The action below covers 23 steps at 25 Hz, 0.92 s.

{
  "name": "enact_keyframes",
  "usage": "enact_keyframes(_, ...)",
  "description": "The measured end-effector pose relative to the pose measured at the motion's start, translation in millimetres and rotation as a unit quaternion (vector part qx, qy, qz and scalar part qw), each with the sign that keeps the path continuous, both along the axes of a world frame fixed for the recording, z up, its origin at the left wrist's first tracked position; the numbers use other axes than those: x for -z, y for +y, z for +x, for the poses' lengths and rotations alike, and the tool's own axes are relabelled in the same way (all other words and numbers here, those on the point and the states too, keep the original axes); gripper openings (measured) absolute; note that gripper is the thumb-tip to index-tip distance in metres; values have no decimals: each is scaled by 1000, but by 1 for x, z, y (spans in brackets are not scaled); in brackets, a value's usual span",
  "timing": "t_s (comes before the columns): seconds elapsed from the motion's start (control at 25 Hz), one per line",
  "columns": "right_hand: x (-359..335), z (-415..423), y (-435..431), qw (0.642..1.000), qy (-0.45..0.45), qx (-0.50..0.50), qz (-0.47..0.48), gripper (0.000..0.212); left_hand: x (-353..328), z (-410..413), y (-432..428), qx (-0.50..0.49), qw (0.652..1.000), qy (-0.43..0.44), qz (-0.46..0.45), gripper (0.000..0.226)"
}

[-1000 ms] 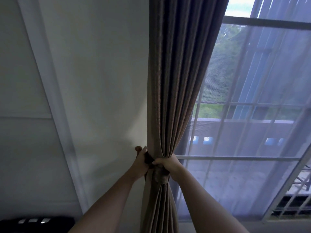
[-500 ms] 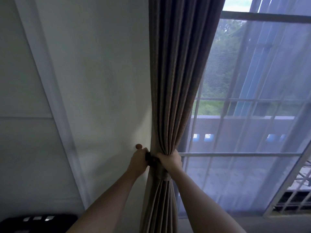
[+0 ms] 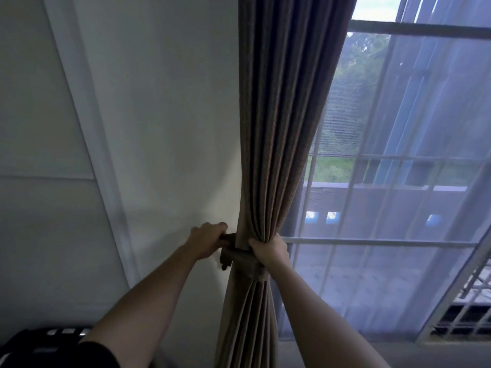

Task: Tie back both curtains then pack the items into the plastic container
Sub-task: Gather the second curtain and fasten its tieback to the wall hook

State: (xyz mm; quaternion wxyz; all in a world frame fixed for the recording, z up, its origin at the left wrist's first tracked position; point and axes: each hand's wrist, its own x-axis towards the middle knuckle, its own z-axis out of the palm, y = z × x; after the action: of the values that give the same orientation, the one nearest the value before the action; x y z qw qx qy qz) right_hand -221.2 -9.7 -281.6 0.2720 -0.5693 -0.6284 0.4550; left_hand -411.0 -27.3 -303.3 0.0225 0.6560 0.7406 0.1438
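curtain: brown curtain (image 3: 281, 128) hangs beside the wall (image 3: 159, 102), pulled into one tight bundle at hand height and fanning out again below. Bunched so a short band can go round it.
tieback: matching brown tieback (image 3: 239, 257) is wrapped across the front of the bundle, just under the right hand. Its left end runs toward the wall.
left hand: left hand (image 3: 207, 239) has its fingers curled round the wall-side end of the tieback, close to the wall. Likely working the loop onto a hook, but the hand covers that spot, so can't confirm a hook or whether it is on.
right hand: right hand (image 3: 269, 252) is wrapped round the gathered curtain at the top edge of the tieback. It squeezes the folds together so the band stays slack enough to fasten.
why both hands: fabric springs open if let go, so one holds the bundle and one fastens.
sheer curtain: pale sheer curtain (image 3: 398, 181) hangs loose over the window to the right, not in the bundle.
step: securing the tieback on this curtain, judged not yet finished since both hands are on it.
other curtain: not in view.
plastic container: not in view, packing not started as far as this shows.
risk: letting go of the bundle before the loop catches could drop the band.
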Motion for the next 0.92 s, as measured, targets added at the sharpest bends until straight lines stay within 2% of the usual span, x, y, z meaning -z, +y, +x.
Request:
enact_keyframes(0.2, 1, -1, -2, 1000, -2, 2, 12, 61, -17, -2, -13, 28, 995, 85, 49, 18)
enact_keyframes(0.4, 4, 0, -1, 1000, -8, 6, 17, 59, -39, -22, -27, 52, 998, 25, -38, 30)
enact_keyframes(0.48, 5, -2, -1, 1000, -6, 0, 16, 57, -33, -29, -30, 47, 994, 47, -87, 26)
enact_keyframes(0.56, 5, -2, -1, 1000, -8, -3, 14, 57, -13, -32, -31, 39, 996, 80, -18, 17)
enact_keyframes(0.64, 5, -2, 0, 1000, -10, -2, 15, 59, 6, -31, -35, 45, 996, 32, 67, 16)
enact_keyframes(0.72, 5, 1, 2, 1000, -13, -3, 20, 61, 18, -33, -38, 52, 994, 23, 89, 12)
enact_keyframes(0.76, 5, 2, 4, 1000, -14, -4, 21, 63, 20, -36, -41, 54, 993, 53, 96, 9)
enact_keyframes(0.84, 6, 3, 6, 999, -20, -10, 24, 64, 31, -41, -48, 42, 988, 87, 123, 33)
enact_keyframes(0.92, 6, 4, 7, 999, -35, -3, 34, 59, 44, -34, -60, 21, 990, 100, 97, 45)
